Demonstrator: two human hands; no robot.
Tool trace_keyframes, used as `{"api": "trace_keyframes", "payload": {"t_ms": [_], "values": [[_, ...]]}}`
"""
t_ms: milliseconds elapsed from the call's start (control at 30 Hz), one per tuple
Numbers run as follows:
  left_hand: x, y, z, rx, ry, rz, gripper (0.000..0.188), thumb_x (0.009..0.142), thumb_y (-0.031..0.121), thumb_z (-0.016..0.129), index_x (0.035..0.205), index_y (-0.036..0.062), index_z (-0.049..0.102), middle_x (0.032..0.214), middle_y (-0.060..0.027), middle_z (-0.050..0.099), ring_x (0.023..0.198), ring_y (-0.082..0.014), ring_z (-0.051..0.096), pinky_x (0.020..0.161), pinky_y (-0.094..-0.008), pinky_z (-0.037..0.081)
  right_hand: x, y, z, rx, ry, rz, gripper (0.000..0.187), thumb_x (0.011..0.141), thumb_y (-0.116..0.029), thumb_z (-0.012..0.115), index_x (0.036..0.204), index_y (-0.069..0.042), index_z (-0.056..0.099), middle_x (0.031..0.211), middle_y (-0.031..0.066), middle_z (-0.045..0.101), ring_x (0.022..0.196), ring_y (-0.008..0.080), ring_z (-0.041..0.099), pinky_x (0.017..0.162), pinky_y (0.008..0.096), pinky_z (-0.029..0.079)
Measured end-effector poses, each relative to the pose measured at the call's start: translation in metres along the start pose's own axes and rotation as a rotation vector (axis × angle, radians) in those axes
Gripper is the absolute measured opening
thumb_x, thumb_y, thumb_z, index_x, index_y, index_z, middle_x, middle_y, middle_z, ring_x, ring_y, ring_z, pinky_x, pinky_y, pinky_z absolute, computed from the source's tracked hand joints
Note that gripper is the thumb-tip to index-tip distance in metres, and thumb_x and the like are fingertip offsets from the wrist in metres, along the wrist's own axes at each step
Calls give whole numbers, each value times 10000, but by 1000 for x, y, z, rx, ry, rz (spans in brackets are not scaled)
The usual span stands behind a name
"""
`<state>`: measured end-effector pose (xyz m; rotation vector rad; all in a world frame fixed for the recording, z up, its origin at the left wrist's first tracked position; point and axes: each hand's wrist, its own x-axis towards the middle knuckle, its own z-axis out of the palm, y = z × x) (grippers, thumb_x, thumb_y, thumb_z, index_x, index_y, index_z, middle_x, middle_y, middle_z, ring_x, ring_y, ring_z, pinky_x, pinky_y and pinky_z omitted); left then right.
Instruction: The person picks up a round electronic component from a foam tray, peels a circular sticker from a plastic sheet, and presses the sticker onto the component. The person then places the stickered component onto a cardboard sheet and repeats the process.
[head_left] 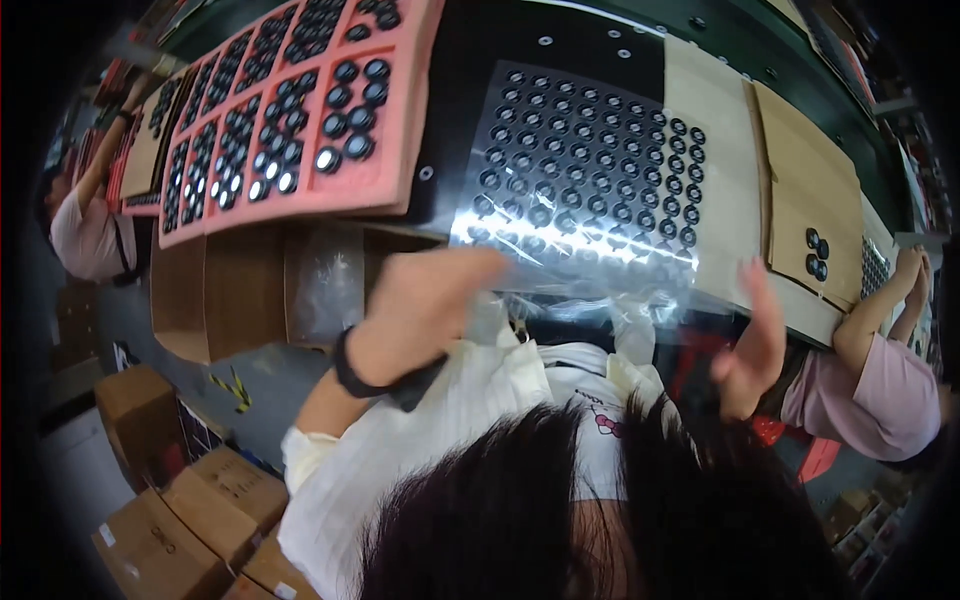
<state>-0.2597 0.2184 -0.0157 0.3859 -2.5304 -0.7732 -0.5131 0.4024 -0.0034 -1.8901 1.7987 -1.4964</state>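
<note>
A clear plastic sheet [560,258] covers rows of small round black parts [575,150] on the work surface in front of me, shining with glare along its near side. My left hand [430,305], with a black band at the wrist, is at the sheet's near left corner. Its fingers point right and are smeared by motion, so I cannot tell whether they grip the film. Beyond the near right side of the sheet, my right hand [755,345] is raised with fingers stretched out and nothing visible in it; it too is blurred.
A pink foam tray [420,150] of black round parts lies at the left. Cardboard [815,180] with several loose parts lies at the right. An open carton [230,290] stands below the tray, with more boxes [160,540] on the floor. Co-workers [870,390] sit on both sides.
</note>
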Motion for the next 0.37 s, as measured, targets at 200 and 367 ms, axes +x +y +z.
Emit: {"api": "trace_keyframes", "payload": {"t_ms": [200,367], "values": [[-180,-69,-16,-458,1416,-894,83,831,65,469,869,12,519,698,-43,544,604,-131,507,550,-247,437,33,106,11,-331,-193,336,624,749,-168,576,1281,-21,284,1310,131,328,1222,228,293,1000,317,202],[-454,-222,104,-1049,1687,-1212,125,802,139,539,843,23,522,702,-77,539,585,-173,502,547,-281,443,64,180,16,-698,-425,210,645,750,-193,598,1296,-77,276,1338,123,285,1234,260,264,1014,341,171]]}}
